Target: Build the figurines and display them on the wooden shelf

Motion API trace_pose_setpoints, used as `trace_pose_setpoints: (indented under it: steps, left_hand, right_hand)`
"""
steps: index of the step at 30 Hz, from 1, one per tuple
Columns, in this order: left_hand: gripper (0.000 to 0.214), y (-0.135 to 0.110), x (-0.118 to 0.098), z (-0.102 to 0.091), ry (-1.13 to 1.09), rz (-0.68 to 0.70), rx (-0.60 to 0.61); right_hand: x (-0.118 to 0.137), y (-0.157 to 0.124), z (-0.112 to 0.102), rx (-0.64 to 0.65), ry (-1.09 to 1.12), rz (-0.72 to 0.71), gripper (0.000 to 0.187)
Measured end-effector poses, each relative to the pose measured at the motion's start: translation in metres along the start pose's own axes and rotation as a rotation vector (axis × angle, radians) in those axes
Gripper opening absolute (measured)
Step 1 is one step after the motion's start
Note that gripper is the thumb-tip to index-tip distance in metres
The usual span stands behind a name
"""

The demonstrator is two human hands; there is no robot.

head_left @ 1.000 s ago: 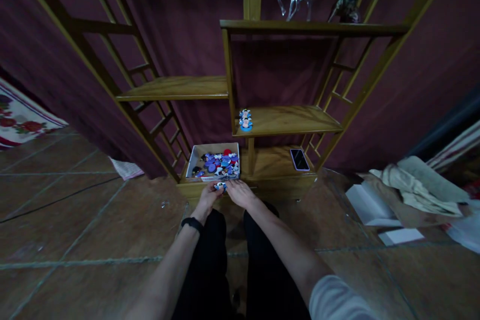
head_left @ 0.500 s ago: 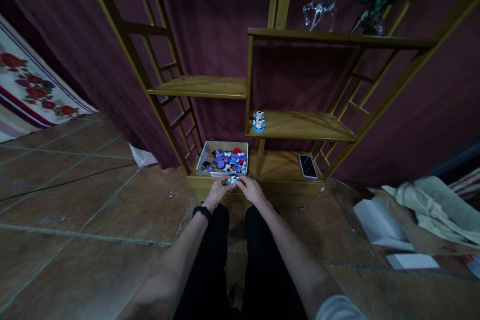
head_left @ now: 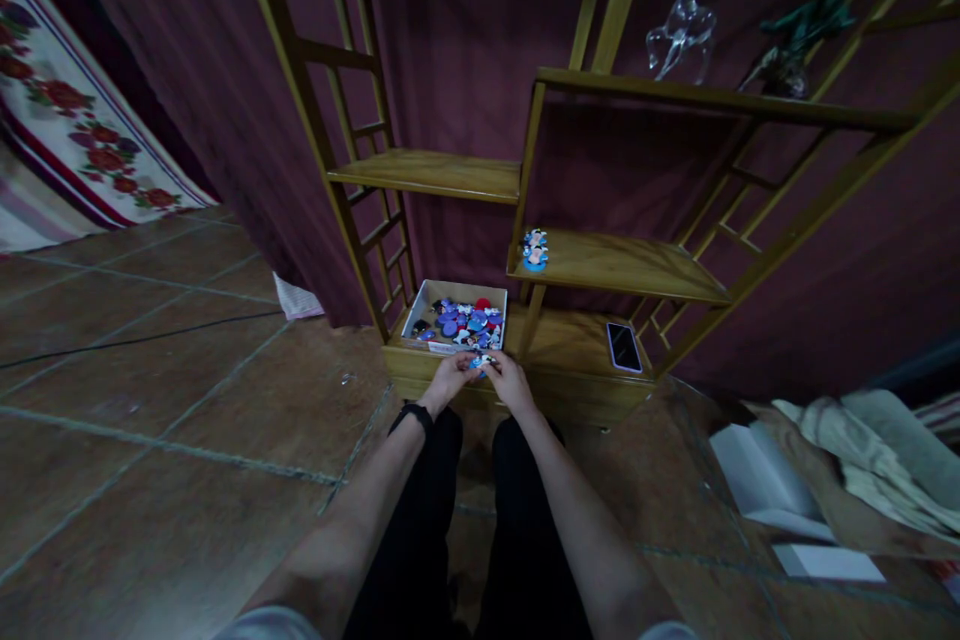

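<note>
Between my fingertips is a small blue-and-white figurine (head_left: 481, 362), its details too small to make out. My left hand (head_left: 450, 377) pinches it from the left, and my right hand (head_left: 510, 382) grips it from the other side. Just beyond my hands stands an open cardboard box (head_left: 415, 308) with many small figurine pieces in purple, blue, red, white and black. On the middle right shelf, similar blue-and-white figurines (head_left: 535, 252) stand close together at the left end.
The wooden shelf unit (head_left: 600, 265) fills the space ahead. A phone (head_left: 623, 347) lies on its low board at the right. Higher up stand a clear glass deer (head_left: 686, 28) and a green ornament (head_left: 802, 35). White boxes (head_left: 769, 480) and cloth (head_left: 862, 450) lie on the right floor.
My view has tilted and turned slightly left, so the shelf sits further right. Both hands keep hold of the figurine, with only slight finger movement.
</note>
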State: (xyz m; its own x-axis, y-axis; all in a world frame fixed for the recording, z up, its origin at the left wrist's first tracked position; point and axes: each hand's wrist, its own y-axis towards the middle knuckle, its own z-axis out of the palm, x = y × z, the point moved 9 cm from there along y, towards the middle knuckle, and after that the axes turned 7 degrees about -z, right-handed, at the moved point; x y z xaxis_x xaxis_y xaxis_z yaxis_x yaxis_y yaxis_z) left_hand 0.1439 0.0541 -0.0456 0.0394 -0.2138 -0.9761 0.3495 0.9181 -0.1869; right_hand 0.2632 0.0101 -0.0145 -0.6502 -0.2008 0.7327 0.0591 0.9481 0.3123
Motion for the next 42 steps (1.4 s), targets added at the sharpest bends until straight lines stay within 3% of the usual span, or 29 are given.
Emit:
trace_pose_setpoints:
  steps: [13, 19, 26, 42]
  left_hand:
    - [0.041, 0.006, 0.015, -0.005, -0.169, -0.126, 0.036]
    - [0.045, 0.009, 0.022, -0.004, -0.213, -0.152, 0.091]
    - [0.037, 0.007, 0.022, -0.006, -0.321, -0.181, 0.076]
    - [0.022, 0.005, 0.027, -0.009, -0.33, -0.232, 0.02]
  right_hand:
    - [-0.004, 0.004, 0.001, -0.059, 0.001, 0.019, 0.026]
    - [-0.016, 0.009, 0.005, -0.134, 0.158, 0.035, 0.025]
    - [-0.027, 0.012, 0.013, -0.174, 0.328, 0.043, 0.028]
    - [-0.017, 0.011, 0.008, -0.15, 0.236, -0.008, 0.017]
